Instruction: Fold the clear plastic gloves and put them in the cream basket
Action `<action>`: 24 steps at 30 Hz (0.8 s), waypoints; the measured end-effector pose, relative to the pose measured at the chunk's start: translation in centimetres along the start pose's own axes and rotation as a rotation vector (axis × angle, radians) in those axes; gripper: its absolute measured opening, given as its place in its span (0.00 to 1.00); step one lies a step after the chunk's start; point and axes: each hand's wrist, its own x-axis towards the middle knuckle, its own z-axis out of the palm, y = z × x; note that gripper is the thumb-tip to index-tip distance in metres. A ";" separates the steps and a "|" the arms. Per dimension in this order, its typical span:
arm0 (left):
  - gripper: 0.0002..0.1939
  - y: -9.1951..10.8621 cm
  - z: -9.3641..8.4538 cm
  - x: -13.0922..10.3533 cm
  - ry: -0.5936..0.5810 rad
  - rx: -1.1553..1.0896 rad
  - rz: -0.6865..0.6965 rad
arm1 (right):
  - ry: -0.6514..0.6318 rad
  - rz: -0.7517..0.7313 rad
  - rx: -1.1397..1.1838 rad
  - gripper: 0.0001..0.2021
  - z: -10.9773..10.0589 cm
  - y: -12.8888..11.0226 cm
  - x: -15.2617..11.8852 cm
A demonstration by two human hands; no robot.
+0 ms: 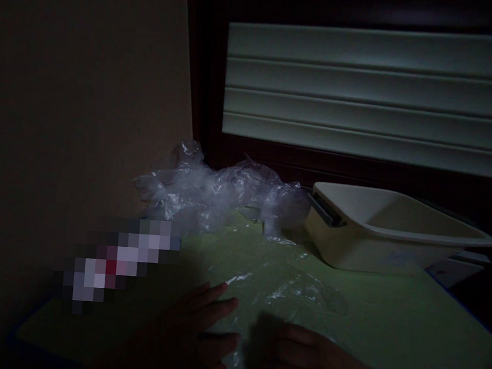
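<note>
A clear plastic bag (293,292) lies flattened on the pale green tabletop (408,325), its sheen showing in the dim light. My left hand (202,333) is low in the middle, over the bag's near left part, with its fingers spread apart. Just right of it, my right hand (305,354) rests with bent fingers close together. Its fingertips and thumb are dark or hidden, so what it pinches cannot be made out. Between the two hands a strip of shiny plastic shows.
Crumpled clear plastic bags (220,191) are heaped at the back against the wall. A cream plastic bin (359,248) with a dark handle stands at the back right. At the left edge lies a pixelated whitish item (126,260). A slatted panel (361,97) rises behind.
</note>
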 end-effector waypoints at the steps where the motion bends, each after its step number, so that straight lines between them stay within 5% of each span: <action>1: 0.15 0.0 -0.1 0.0 -0.014 0.001 -0.008 | 0.008 0.009 0.003 0.26 0.0 0.0 0.0; 8: 0.22 0.0 -1.1 0.0 0.050 -0.106 -0.045 | 0.060 0.055 0.102 0.27 -1.3 -0.4 1.5; 11: 0.21 -0.2 -0.9 -0.1 0.047 -0.149 -0.058 | -0.054 0.328 0.309 0.22 -2.9 -1.6 2.4; 18: 0.14 -0.1 0.7 0.1 0.123 -0.233 -0.122 | 0.148 0.619 0.509 0.22 -2.4 -1.5 1.9; 21: 0.03 0.2 0.8 0.9 0.137 -0.228 -0.121 | 0.199 0.657 0.644 0.19 -1.7 -0.5 1.7; 24: 0.04 0.3 0.4 1.6 0.131 -0.191 -0.157 | 0.256 0.676 0.730 0.17 -1.3 -0.1 1.7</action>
